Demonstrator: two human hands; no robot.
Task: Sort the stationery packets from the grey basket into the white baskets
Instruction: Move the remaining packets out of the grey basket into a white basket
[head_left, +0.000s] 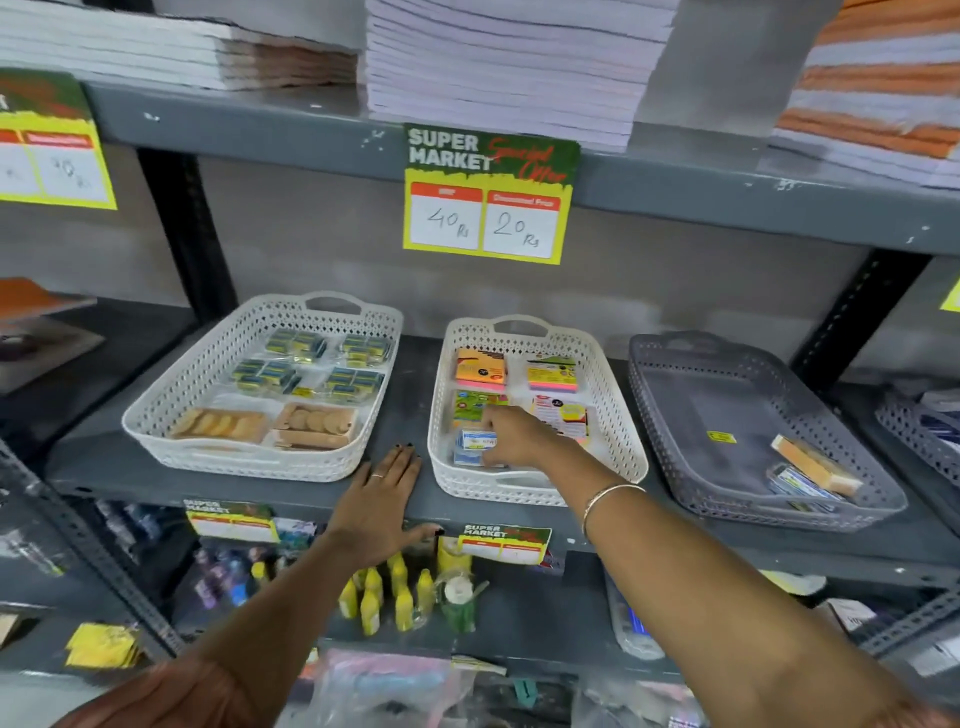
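The grey basket (675, 415) stands at the right of the shelf with an orange-and-white packet (810, 464) and a blue-printed packet (797, 486) in its front right corner. Two white baskets sit to its left. The middle white basket (618, 415) holds sticky-note packets (480, 368) and small blue-and-white packets (472, 441). My right hand (514, 436) reaches into its front part and grips a blue-and-white packet. The left white basket (171, 405) holds dark blue-and-yellow packets (296, 345) and tan packets (317, 423). My left hand (382, 499) lies flat on the shelf between the white baskets.
Price signs hang from the shelf edges (488, 197). Stacked notebooks (509, 62) fill the shelf above. Yellow bottles (400, 592) and plastic bags crowd the shelf below. Another grey basket (919, 431) shows at the far right edge.
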